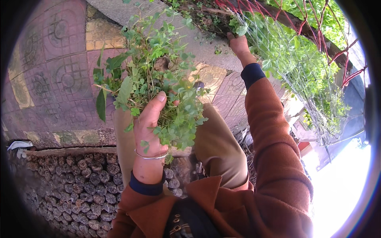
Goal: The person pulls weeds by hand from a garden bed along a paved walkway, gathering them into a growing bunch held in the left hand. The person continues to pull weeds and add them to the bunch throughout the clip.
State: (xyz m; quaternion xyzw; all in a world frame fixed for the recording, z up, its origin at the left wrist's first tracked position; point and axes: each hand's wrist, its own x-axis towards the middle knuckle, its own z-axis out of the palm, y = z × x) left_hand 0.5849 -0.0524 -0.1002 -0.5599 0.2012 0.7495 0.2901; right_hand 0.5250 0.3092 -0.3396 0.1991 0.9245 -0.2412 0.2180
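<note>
While our left hand closed around a bunch of pulled green weeds above the patterned paving, our right hand reached the wire fence; its grip we could not tell.

Outdoor garden edge, patterned paving tiles, wire mesh fence, leafy green plants, stacked logs

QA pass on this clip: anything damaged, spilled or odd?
Nothing stands out. The left hand grips a bunch of pulled green weeds; the right hand reaches into plants at the wire fence. Paving tiles look intact.
</note>
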